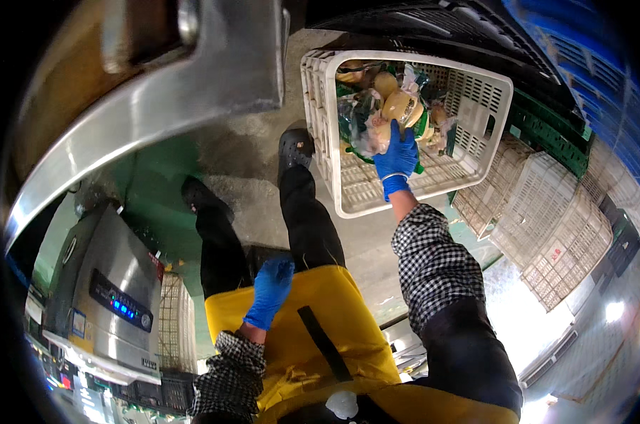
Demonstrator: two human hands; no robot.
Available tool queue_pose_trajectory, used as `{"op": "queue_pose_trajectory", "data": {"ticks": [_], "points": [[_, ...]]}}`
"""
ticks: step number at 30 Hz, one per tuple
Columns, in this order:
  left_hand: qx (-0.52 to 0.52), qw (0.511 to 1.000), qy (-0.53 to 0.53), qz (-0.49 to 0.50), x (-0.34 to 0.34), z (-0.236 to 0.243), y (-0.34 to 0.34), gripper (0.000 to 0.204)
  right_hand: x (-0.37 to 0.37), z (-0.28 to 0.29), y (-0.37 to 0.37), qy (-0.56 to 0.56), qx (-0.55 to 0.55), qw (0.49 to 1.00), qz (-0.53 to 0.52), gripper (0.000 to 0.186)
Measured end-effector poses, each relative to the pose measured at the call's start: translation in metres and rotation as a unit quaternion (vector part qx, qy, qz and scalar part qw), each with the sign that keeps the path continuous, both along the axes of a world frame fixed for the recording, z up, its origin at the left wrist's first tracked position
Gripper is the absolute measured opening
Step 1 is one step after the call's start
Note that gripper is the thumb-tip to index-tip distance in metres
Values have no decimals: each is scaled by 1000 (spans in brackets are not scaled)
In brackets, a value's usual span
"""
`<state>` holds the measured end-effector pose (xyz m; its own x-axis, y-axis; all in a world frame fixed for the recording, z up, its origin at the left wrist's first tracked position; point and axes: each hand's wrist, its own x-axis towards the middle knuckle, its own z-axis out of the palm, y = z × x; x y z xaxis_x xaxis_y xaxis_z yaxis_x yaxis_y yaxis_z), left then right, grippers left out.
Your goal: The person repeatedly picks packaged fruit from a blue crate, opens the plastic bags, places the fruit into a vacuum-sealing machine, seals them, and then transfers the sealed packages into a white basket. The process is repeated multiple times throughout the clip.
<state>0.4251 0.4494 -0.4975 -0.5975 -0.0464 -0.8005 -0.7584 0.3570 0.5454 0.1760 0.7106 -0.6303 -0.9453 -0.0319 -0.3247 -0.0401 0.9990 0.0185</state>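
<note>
My right hand (397, 157), in a blue glove with a pale band at the wrist, reaches into a white slatted plastic crate (493, 134). Its fingers are stretched out, and their tips touch a pale yellow, rounded package (400, 107) with dark print. Around it lie several pale, plastic-wrapped pieces, crumpled clear film (360, 113) and green bits; their exact kind is unclear. Above my lap, over a yellow apron (299, 311), my left hand (270, 286) is in a blue glove too. Its fingers are curled in, with nothing visible in them.
A steel edge (228, 78) juts in at the upper left. Below it stands a steel machine (115, 297) with a lit blue panel. White crates (539, 205), a green crate (546, 127) and blue crates (596, 63) line the right. My dark shoes (296, 147) rest near the crate.
</note>
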Motion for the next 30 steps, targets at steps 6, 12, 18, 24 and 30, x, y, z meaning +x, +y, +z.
{"op": "queue_pose_trajectory", "data": {"ticks": [6,12,18,24,30], "points": [[28,986,-106,122,46,-35,-12,16,7,-52,-30,-32,143,988,-39,78],[70,970,-171,160,69,-93,-33,16,-21,-92,6,-73,221,968,-96,74],[146,944,-117,272,52,-107,-29,14,-86,-86,106,26,129,986,-105,68],[193,916,-100,337,24,-121,-44,15,-11,-20,47,69,-229,971,30,41],[235,866,-91,432,32,-142,-70,16,41,74,-209,-109,-631,757,-130,32]]}}
